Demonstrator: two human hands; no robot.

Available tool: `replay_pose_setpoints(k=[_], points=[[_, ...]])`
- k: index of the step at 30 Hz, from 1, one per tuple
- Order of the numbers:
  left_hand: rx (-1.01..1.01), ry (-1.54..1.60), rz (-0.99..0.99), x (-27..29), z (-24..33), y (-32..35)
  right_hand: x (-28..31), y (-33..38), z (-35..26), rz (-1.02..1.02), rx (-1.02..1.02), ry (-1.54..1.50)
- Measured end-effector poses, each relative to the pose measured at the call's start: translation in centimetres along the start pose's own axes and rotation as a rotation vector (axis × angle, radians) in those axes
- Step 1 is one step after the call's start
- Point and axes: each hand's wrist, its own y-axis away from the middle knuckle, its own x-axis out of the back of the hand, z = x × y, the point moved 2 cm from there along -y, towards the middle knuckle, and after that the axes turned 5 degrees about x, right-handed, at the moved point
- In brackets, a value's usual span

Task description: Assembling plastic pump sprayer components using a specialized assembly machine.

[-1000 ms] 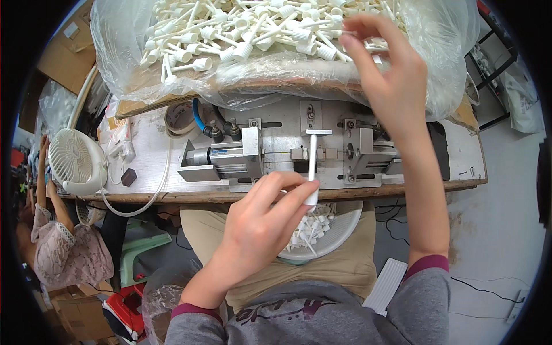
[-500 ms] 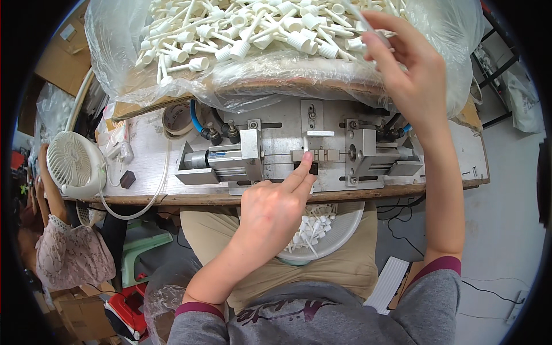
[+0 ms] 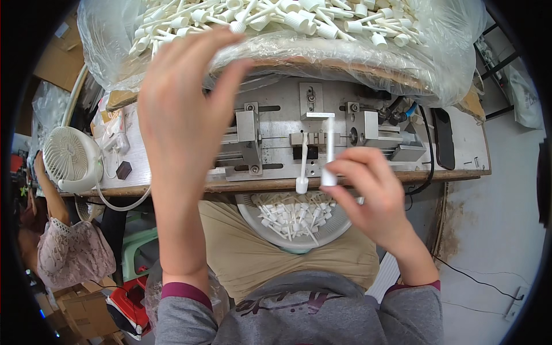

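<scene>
"What is held?"
"A white stick (image 3: 330, 146) is pinched by the fingers of the right hand (image 3: 371, 192), at 3 o'clock from the metal block (image 3: 317, 138)."
"And the left hand (image 3: 181, 106)?"
"Blurred at the view's 10 o'clock, fingers seemingly parted, empty."
"The risk?"
"By a hasty swing, the second stick (image 3: 303, 164), at the first's 8 o'clock, could be knocked into the bowl (image 3: 254, 224)."

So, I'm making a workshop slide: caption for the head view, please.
Right hand holds a white capped stick by a metal fixture; left hand near the heap.
</scene>
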Motion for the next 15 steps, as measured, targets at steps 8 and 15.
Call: replay_pose_setpoints(k=[8, 15], points=[[0.254, 0.037, -0.227, -2.5, -2.7, -3.6, -4.0, 0.3, -0.5, -0.216, 0.083, 0.218], [0.215, 0.218, -0.107, -2.3, -2.3, -2.9, -5.2, 1.4, 0.1, 0.036, 0.107, 0.103]])
